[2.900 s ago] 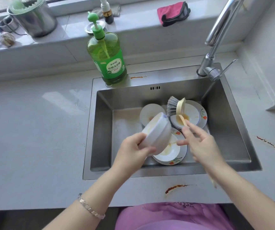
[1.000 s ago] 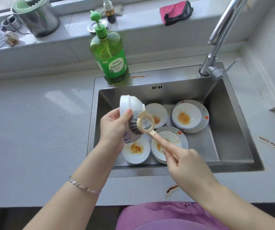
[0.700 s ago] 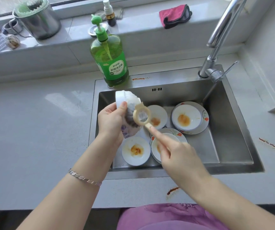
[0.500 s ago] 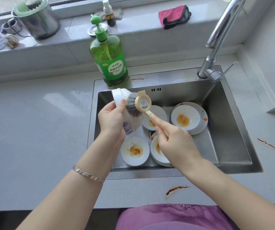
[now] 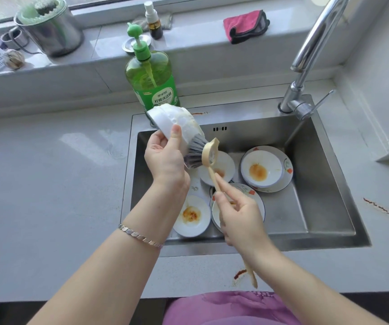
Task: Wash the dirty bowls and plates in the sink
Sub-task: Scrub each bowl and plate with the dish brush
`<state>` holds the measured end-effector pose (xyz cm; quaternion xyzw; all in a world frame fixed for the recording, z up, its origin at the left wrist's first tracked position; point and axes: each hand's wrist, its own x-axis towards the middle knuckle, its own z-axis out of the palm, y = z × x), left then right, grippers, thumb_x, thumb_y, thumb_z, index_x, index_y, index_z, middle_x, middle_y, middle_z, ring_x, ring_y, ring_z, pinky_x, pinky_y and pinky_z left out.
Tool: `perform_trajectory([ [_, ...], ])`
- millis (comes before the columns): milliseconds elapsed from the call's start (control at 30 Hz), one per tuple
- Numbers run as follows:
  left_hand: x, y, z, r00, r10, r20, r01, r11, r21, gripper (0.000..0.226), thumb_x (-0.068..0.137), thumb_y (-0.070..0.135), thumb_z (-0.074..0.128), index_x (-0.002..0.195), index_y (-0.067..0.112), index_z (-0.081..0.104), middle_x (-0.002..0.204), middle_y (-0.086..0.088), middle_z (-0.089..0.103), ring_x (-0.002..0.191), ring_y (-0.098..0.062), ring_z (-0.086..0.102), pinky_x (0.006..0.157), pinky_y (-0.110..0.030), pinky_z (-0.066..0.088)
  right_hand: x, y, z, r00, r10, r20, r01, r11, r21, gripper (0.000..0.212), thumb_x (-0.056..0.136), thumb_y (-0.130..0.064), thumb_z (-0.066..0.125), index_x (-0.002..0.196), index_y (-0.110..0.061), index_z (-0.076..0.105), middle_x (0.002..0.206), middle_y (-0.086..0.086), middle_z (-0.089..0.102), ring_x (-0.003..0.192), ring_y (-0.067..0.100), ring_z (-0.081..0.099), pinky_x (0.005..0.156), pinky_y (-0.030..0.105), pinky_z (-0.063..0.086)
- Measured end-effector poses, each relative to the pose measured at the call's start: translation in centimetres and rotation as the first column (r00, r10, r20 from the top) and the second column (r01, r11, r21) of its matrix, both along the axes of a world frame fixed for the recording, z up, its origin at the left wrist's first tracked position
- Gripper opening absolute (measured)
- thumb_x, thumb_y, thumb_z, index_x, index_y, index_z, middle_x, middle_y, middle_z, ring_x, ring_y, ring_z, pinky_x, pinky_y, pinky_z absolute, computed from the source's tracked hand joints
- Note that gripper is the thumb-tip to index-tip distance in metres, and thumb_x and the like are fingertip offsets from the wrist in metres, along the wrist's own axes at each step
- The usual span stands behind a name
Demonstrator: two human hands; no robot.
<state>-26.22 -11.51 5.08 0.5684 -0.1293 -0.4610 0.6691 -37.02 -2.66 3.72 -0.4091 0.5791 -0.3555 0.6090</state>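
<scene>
I am standing at a rectangular stainless steel sink (image 5: 324,179) set into a grey table.

My left hand (image 5: 165,158) grips a white ceramic bowl (image 5: 177,124) above the sink's back left corner, thumb over its rim. The bowl is tipped on its side, the open face turned towards the brush, so drips should fall into the sink.

My right hand (image 5: 238,214) is curled round the cream plastic handle of a grey-bristled dish brush (image 5: 200,152), index finger laid along it to steer. The bristles press against the bowl.

On the sink floor, four more white dishes wait:
- A small bowl (image 5: 191,215) at the front left holds an orange stain.
- Another stained bowl (image 5: 262,168) sits on a flower-rimmed plate (image 5: 287,168) at the back right.
- A third stained bowl (image 5: 222,165) lies in the middle.
- A second flowered plate (image 5: 247,191) at the front is partly hidden under my right hand.

A green pump bottle of dish soap (image 5: 151,78) stands on the sink's back rim. No water shows at the chrome tap (image 5: 306,57).
</scene>
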Motion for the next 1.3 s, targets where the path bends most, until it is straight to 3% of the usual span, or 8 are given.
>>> perform_trajectory([
  [133,-0.4,0.6,-0.3,1.0,-0.016,-0.011,0.016,1.0,-0.01,0.009,0.091,0.008,0.057,0.084,0.012,0.059,0.087,-0.003,0.066,0.088,-0.02,0.062,0.093,-0.042,0.05,-1.0,-1.0,-0.4,0.984,-0.089,0.155,0.064,0.985,0.163,0.037,0.1,-0.016,0.039,0.127,-0.039,0.052,0.041,-0.013,0.023,0.032,0.002,0.02,0.032,0.011,0.019],
  [533,0.5,2.2,-1.2,0.994,-0.107,-0.014,0.107,0.994,0.008,0.016,0.091,0.011,0.055,0.106,0.006,0.06,0.099,-0.007,0.066,0.094,-0.021,0.062,0.086,-0.036,0.054,-1.3,1.3,-0.9,0.9,-0.187,0.395,0.004,0.908,0.419,0.034,0.1,-0.018,0.038,0.121,-0.04,0.054,0.052,-0.007,0.013,0.035,0.002,0.014,0.031,0.009,0.012],
  [733,3.9,3.7,-1.4,0.919,-0.394,-0.017,0.394,0.916,0.078,0.014,0.091,0.008,0.05,0.091,0.009,0.064,0.086,-0.005,0.068,0.073,-0.017,0.062,0.052,-0.024,0.053,-4.8,0.1,-2.7,0.852,-0.261,0.454,-0.082,0.79,0.608,0.031,0.099,-0.019,0.037,0.117,-0.035,0.058,0.048,-0.007,0.018,0.03,0.0,0.017,0.027,0.007,0.011],
  [833,6.0,4.4,-1.6,0.822,-0.57,0.003,0.566,0.818,0.102,0.013,0.074,0.022,0.068,0.08,0.011,0.072,0.074,-0.003,0.071,0.061,-0.016,0.063,0.045,-0.022,0.049,-6.5,0.1,-3.5,0.885,-0.218,0.411,-0.106,0.765,0.635,0.029,0.099,-0.019,0.038,0.114,-0.033,0.059,0.048,-0.007,0.019,0.03,0.0,0.017,0.026,0.007,0.011],
  [933,7.4,4.8,-1.7,0.673,-0.739,0.028,0.732,0.671,0.118,0.047,0.041,0.042,0.09,0.076,0.013,0.076,0.072,-0.003,0.071,0.059,-0.014,0.065,0.049,-0.023,0.052,-7.5,-0.1,-3.7,0.926,-0.132,0.354,-0.123,0.781,0.612,0.029,0.099,-0.018,0.038,0.11,-0.034,0.06,0.05,-0.006,0.02,0.032,0.0,0.017,0.026,0.007,0.012],
  [1000,8.3,4.9,-1.6,0.592,-0.805,0.045,0.793,0.591,0.145,0.053,0.035,0.045,0.091,0.075,0.014,0.076,0.069,-0.002,0.07,0.058,-0.013,0.065,0.051,-0.021,0.052,-7.9,-0.3,-3.3,0.949,-0.053,0.311,-0.138,0.816,0.561,0.03,0.099,-0.018,0.039,0.11,-0.036,0.06,0.052,-0.005,0.019,0.035,0.001,0.017,0.028,0.008,0.012],
  [1100,9.1,5.1,-1.1,0.471,-0.873,0.126,0.844,0.487,0.224,0.042,0.04,0.038,0.088,0.074,0.016,0.075,0.068,0.0,0.069,0.059,-0.01,0.064,0.052,-0.017,0.049,-7.8,-0.4,-2.3,0.971,0.112,0.213,-0.196,0.883,0.426,0.033,0.099,-0.018,0.04,0.104,-0.042,0.062,0.054,-0.004,0.018,0.037,0.003,0.016,0.032,0.008,0.013],
  [1300,9.0,5.4,-1.3,0.42,-0.871,0.255,0.804,0.488,0.34,0.017,0.066,0.018,0.068,0.08,0.008,0.067,0.067,0.004,0.068,0.061,-0.008,0.062,0.054,-0.015,0.046,-5.9,0.7,0.2,0.947,0.315,0.059,-0.32,0.937,0.138,0.039,0.097,-0.012,0.044,0.108,-0.047,0.058,0.045,-0.007,0.021,0.036,0.004,0.018,0.031,0.012,0.017],
])
